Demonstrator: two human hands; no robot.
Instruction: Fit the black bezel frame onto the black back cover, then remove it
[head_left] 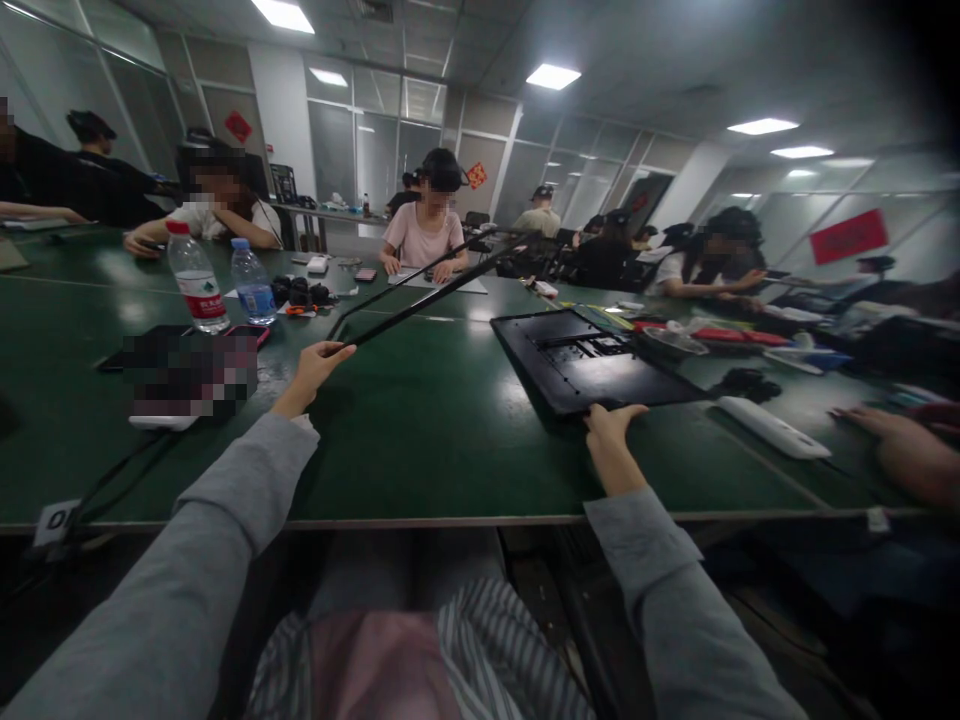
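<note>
Left hand [313, 372] pinched the near end of a thin black frame [427, 292], thumb over fingers, held raised above the table [420, 440]. Frame's long axis ran away from the grip, up and rightward toward the far edge; its far end hung in the air. Right hand [611, 440] rested on the near edge of a black panel [592, 365], fingers curled over its rim; whether they clamped it could not be told. Panel lay flat toward the table's right side, long axis angled toward the far right corner. Frame lay left of panel, so left hand nearer it. Two bottles [196, 280] stood by the left edge. Another person's hand [904, 450] rested at the right edge.
</note>
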